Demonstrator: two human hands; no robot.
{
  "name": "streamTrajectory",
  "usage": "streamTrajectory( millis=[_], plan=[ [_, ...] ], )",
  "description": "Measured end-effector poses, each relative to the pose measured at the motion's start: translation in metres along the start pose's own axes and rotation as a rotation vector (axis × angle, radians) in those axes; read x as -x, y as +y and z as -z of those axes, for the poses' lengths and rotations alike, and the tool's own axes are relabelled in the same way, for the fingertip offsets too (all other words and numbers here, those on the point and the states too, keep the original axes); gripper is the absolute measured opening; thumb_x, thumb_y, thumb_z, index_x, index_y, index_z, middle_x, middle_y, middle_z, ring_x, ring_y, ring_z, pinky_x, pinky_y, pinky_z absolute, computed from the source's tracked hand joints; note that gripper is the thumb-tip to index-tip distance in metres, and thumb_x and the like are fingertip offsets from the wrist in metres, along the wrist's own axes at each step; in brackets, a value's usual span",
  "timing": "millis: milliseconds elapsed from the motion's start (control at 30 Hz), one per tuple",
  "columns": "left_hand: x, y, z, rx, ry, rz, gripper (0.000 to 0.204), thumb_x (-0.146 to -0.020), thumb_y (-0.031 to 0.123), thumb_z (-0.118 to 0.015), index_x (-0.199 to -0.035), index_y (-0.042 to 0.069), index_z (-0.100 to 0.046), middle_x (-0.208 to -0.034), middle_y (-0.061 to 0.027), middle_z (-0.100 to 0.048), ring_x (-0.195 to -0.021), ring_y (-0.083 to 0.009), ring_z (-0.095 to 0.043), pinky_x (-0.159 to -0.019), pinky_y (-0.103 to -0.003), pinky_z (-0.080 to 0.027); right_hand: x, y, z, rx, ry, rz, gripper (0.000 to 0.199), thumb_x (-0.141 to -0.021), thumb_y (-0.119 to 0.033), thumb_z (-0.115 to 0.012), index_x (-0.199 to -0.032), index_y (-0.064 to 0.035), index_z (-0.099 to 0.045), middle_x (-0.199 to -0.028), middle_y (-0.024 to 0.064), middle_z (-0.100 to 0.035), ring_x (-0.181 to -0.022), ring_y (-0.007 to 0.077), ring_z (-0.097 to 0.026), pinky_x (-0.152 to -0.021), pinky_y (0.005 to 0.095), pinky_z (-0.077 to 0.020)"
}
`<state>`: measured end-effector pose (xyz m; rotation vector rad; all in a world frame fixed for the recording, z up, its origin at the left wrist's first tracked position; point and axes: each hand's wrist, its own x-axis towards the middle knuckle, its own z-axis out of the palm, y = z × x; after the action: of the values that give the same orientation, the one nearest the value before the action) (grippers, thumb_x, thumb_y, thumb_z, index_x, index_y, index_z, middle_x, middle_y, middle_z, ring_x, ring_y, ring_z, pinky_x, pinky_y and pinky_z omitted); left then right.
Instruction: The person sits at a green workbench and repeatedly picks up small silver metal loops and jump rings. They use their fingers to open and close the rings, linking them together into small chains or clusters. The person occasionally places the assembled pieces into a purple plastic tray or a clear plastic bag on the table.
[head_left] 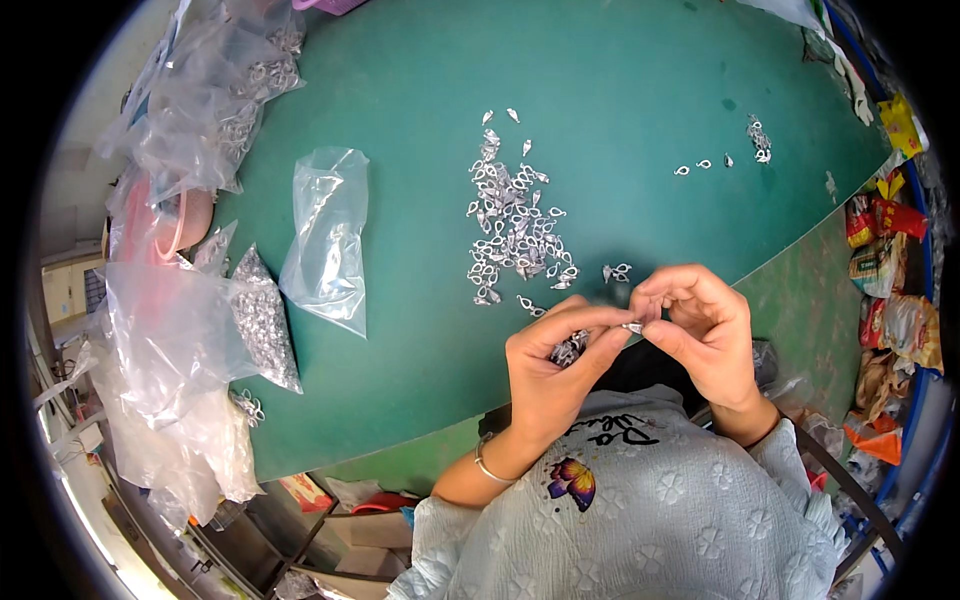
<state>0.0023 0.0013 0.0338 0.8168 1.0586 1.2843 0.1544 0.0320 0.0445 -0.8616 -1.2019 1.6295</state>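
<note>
My left hand (562, 365) curls round several small silver looped metal parts (570, 348). Between its thumb and forefinger tips, one more silver metal part (632, 327) pokes out toward the right. The thumb and fingers of my right hand (705, 330) close on that same part from the other side. Both hands are held in front of my chest at the table's near edge. A loose pile of silver looped metal parts (515, 225) lies just beyond them on the green table (420, 100), with a few strays (617, 272) close to my fingers.
On the left lie an empty-looking clear plastic bag (332, 240), a bag filled with small silver parts (263, 320) and more plastic bags (170, 330) around a pink basket (183, 220). A smaller cluster of parts (760, 140) is far right. Colourful packages (890, 270) line the right side.
</note>
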Motion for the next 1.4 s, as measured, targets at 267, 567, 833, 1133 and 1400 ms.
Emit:
streamTrajectory(
  millis=[267,567,833,1133,1400],
  plan=[
    [0.005,-0.003,-0.001,0.199,0.001,0.061,0.013,-0.077,-0.005,-0.062,-0.089,-0.001,-0.065,-0.071,-0.0013,-0.056,-0.065,-0.0056,-0.047,-0.059,-0.019,-0.037,0.001,-0.007,-0.008,0.285,0.023,0.182,0.022,-0.067,0.007,-0.068,-0.088,0.0034,-0.061,-0.086,0.0108,-0.062,-0.077,0.0173,-0.054,-0.068,0.0277,-0.0418],
    [0.003,-0.010,-0.002,0.190,0.069,0.067,0.018,-0.083,0.001,-0.056,-0.101,-0.001,-0.058,-0.065,0.0013,-0.046,-0.050,-0.0031,-0.036,-0.044,-0.018,-0.028,-0.013,0.000,0.006,0.643,0.102,0.289,0.012,-0.070,0.005,-0.065,-0.080,0.0021,-0.062,-0.080,0.0094,-0.063,-0.076,0.0182,-0.056,-0.068,0.0280,-0.0433],
    [0.003,-0.016,0.004,0.345,0.144,0.178,0.017,-0.090,0.010,-0.049,-0.102,0.000,-0.056,-0.059,0.0055,-0.033,-0.048,-0.0026,-0.025,-0.041,-0.019,-0.018,-0.057,0.031,0.085,1.325,0.519,0.293,0.012,-0.069,-0.005,-0.069,-0.079,-0.0030,-0.063,-0.083,0.0050,-0.061,-0.079,0.0204,-0.051,-0.072,0.0305,-0.0379],
    [0.001,-0.020,0.011,0.380,0.174,0.222,0.016,-0.091,0.012,-0.048,-0.098,0.000,-0.056,-0.060,0.0037,-0.035,-0.047,-0.0029,-0.026,-0.040,-0.018,-0.019,-0.040,0.019,0.058,1.192,0.208,0.366,0.021,-0.064,-0.007,-0.071,-0.083,-0.0050,-0.062,-0.087,0.0057,-0.059,-0.087,0.0225,-0.051,-0.075,0.0317,-0.0353],
    [0.001,-0.019,0.011,0.380,0.176,0.231,0.016,-0.091,0.011,-0.047,-0.099,0.000,-0.055,-0.060,0.0036,-0.035,-0.047,-0.0029,-0.026,-0.040,-0.018,-0.019,-0.028,0.027,0.030,1.241,-0.084,0.236,0.016,-0.070,-0.003,-0.065,-0.086,-0.0046,-0.062,-0.092,0.0054,-0.056,-0.084,0.0227,-0.049,-0.071,0.0318,-0.0359]
  ],
)
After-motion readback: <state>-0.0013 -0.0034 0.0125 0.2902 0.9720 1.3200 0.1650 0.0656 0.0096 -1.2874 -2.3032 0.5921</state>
